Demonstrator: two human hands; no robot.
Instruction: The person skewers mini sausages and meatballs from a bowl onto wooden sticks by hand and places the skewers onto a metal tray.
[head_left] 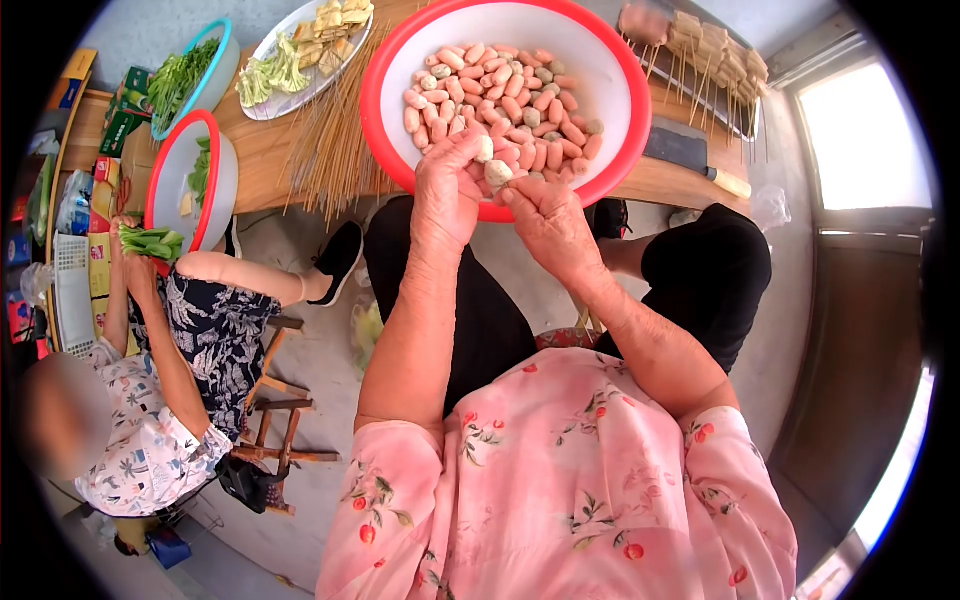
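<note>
Over the near rim of a large white bowl with a red rim (632,110), my two hands meet. The bowl holds many small pink sausages (515,107) and some grey-white balls (532,117). My left hand (447,190) is closed, with a pale ball (485,149) at its fingertips. Between the hands is a second grey-white ball (498,173). My right hand (553,222) pinches just beside that ball; whatever is between its fingertips is too small to make out.
Loose bamboo skewers (335,130) lie left of the bowl. On the right are a cleaver (678,147) and a tray of skewered food (715,60). An oval plate (262,107) holds sliced food. At left, a seated person (150,400) handles greens (150,242) by a red-rimmed basin (222,185).
</note>
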